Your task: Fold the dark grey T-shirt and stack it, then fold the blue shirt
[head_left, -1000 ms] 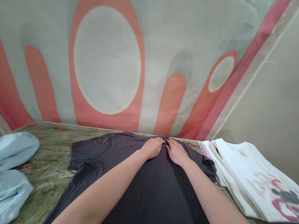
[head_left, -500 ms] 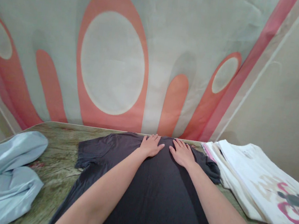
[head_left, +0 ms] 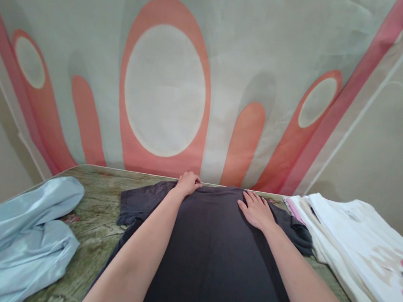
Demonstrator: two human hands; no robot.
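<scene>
A black short-sleeved T-shirt [head_left: 205, 252] lies spread over the table, its shoulder end at the far edge. My left hand [head_left: 188, 183] is at the far shoulder of the shirt, fingers curled and pinching the cloth by the neck edge. Flat on the shirt near its right shoulder rests my right hand [head_left: 258, 210], fingers stretched out. Both forearms reach across the shirt; its lower end runs out of view at the bottom.
On the left lies a crumpled light-blue garment [head_left: 22, 235]. A stack of folded white shirts [head_left: 354, 244] sits at the right. The table [head_left: 98, 236] has a wood-grain top. Behind it rises a wall panel [head_left: 218, 138] with orange shapes.
My left hand has gone from lying flat on the shirt to curling at its top edge, further left. The right hand stays flat. The view has turned slightly left.
</scene>
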